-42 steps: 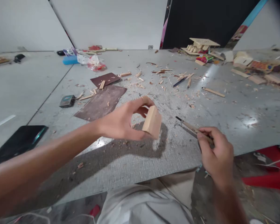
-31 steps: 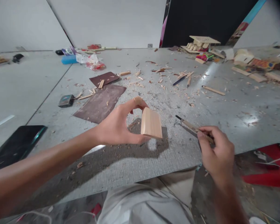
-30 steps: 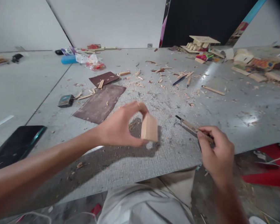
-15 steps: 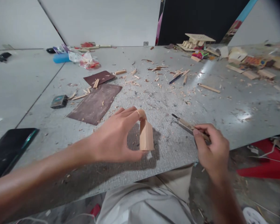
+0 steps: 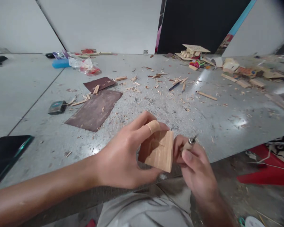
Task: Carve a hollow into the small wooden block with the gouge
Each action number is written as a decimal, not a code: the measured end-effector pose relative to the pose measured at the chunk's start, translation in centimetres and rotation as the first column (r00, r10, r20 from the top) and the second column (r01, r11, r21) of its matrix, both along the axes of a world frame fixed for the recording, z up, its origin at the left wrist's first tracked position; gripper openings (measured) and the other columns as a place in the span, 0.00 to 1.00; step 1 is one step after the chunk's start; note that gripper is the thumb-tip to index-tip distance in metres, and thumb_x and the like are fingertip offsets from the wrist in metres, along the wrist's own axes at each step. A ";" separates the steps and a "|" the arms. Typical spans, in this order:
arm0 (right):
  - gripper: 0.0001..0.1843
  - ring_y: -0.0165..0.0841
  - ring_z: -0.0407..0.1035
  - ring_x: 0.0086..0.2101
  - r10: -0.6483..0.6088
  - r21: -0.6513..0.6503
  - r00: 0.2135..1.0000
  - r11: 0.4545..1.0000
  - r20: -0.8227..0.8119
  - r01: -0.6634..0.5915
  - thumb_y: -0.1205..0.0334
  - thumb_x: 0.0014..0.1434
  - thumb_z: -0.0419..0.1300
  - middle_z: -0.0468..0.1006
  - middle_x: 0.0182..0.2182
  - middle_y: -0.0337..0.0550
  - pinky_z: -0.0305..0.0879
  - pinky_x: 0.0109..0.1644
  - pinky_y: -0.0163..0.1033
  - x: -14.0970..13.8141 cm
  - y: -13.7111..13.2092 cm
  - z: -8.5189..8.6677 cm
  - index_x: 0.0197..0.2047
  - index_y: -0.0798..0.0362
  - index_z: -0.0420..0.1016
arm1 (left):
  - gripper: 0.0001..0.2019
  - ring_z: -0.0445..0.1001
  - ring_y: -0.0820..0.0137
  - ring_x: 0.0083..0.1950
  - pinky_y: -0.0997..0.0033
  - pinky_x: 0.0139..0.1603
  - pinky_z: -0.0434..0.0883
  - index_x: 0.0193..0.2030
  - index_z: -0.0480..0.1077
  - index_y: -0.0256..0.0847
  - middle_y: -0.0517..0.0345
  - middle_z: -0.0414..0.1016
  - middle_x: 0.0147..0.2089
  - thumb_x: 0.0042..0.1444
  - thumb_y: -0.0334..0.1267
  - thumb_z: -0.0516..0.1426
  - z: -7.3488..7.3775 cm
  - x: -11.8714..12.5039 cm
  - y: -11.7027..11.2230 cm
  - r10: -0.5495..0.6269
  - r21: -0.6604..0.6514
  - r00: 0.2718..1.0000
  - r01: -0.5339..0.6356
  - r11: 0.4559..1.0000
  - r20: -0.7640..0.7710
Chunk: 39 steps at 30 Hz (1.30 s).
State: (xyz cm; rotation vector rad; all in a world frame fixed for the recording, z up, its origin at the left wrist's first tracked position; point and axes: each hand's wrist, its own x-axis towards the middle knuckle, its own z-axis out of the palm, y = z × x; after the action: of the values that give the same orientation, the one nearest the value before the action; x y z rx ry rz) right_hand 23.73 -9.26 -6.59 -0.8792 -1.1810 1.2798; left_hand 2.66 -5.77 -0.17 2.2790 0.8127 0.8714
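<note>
Fingers and thumb of the left hand (image 5: 119,160) clamp a pale wooden block (image 5: 159,150), thumb under its lower edge and forefinger — wrapped near the tip in a tan plaster — curled over its top corner. The block is held in the air just above the near edge of the grey worktable (image 5: 227,104), its broad face turned up toward the camera. The right hand (image 5: 196,165) is closed round a slim carving tool (image 5: 190,142), its fingers pressed against the block's right edge; the tool's metal collar and thin tip stick up just past the knuckles, beside the block's upper right corner. Whether the tip touches the wood cannot be told.

Beyond the hands the table is strewn with wood shavings and chips. To the left lie two sheets of dark brown sandpaper (image 5: 94,108), the larger nearer, the smaller behind it, with small wood offcuts on and between them. A small dark square tin (image 5: 57,107) sits just left of the larger sheet, and a black phone (image 5: 4,154) lies at the near left corner. Farther back, a wooden stick (image 5: 205,95) and a dark pencil (image 5: 174,85) lie among the chips, well apart from the hands. At the far right stands a small wooden model (image 5: 192,52) amid flat offcuts; at the far left — a crumpled plastic bag (image 5: 85,65).
</note>
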 end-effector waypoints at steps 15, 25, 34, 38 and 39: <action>0.24 0.35 0.61 0.26 0.031 -0.074 0.997 0.997 0.064 -0.026 0.38 0.69 0.64 0.70 0.26 0.41 0.63 0.29 0.41 -0.7 -1.7 -0.6 0.30 0.48 0.80 | 0.34 0.75 0.60 0.56 0.59 0.55 0.76 0.63 0.64 0.49 0.53 0.73 0.58 0.55 0.42 0.75 0.4 -1.5 0.4 -0.067 -0.003 0.993 0.068 0.998 0.097; 0.14 0.41 0.73 0.31 0.124 -0.052 0.985 0.990 -0.123 -0.131 0.43 0.67 0.67 0.77 0.27 0.44 0.73 0.36 0.47 -2.0 -2.2 1.8 0.40 0.42 0.89 | 0.36 0.79 0.58 0.55 0.58 0.57 0.78 0.63 0.71 0.50 0.54 0.78 0.57 0.50 0.50 0.78 -0.1 -2.2 1.7 -0.187 -0.077 0.962 0.206 0.976 0.199; 0.15 0.40 0.74 0.29 0.131 -0.097 0.981 0.985 -0.145 -0.146 0.42 0.66 0.68 0.77 0.26 0.43 0.73 0.37 0.47 -1.8 -2.8 1.3 0.39 0.43 0.88 | 0.40 0.79 0.56 0.58 0.56 0.62 0.78 0.65 0.71 0.54 0.56 0.79 0.61 0.46 0.51 0.79 -0.6 -2.5 1.9 -0.237 -0.102 0.949 0.263 0.960 0.209; 0.20 0.36 0.67 0.27 0.001 -0.062 1.000 0.998 -0.004 -0.001 0.41 0.66 0.67 0.74 0.26 0.43 0.67 0.31 0.42 -1.1 -2.2 1.0 0.35 0.47 0.86 | 0.37 0.78 0.57 0.59 0.58 0.62 0.76 0.65 0.71 0.49 0.52 0.78 0.60 0.51 0.49 0.78 -0.7 -2.5 2.2 -0.250 -0.110 0.950 0.273 0.956 0.189; 0.20 0.34 0.63 0.26 -0.071 -0.031 0.996 0.997 0.050 0.073 0.41 0.66 0.66 0.72 0.25 0.41 0.63 0.29 0.40 -0.6 -1.9 0.9 0.35 0.48 0.86 | 0.36 0.77 0.57 0.59 0.58 0.61 0.76 0.64 0.71 0.47 0.51 0.78 0.59 0.52 0.49 0.78 -0.9 -2.5 2.5 -0.256 -0.122 0.953 0.277 0.953 0.159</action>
State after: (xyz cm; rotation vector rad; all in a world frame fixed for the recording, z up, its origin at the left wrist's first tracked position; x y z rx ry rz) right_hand 23.15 -11.18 -5.68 -0.9732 -1.1586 1.2281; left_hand 0.17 -3.28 -1.05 2.1115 0.4732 0.8114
